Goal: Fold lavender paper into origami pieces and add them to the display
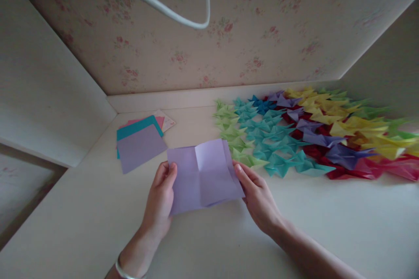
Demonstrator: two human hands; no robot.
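A purple sheet of origami paper [214,183] is held up above the white table by both hands. Creases cross it at the middle, and its edges show more than one layer. My left hand [159,196] pinches its left edge, thumb on top and fingers behind. At the right edge, my right hand [258,196] grips the paper the same way, its fingers mostly hidden underneath. A flat purple sheet [142,148] lies behind my left hand, on top of a teal sheet [139,127], with pink paper below.
Rows of folded paper cranes [281,139] in green, teal, purple, yellow and red cover the table's right rear. A white panel [49,74] stands at the left. A white cable [163,8] hangs overhead before the floral wall [196,56].
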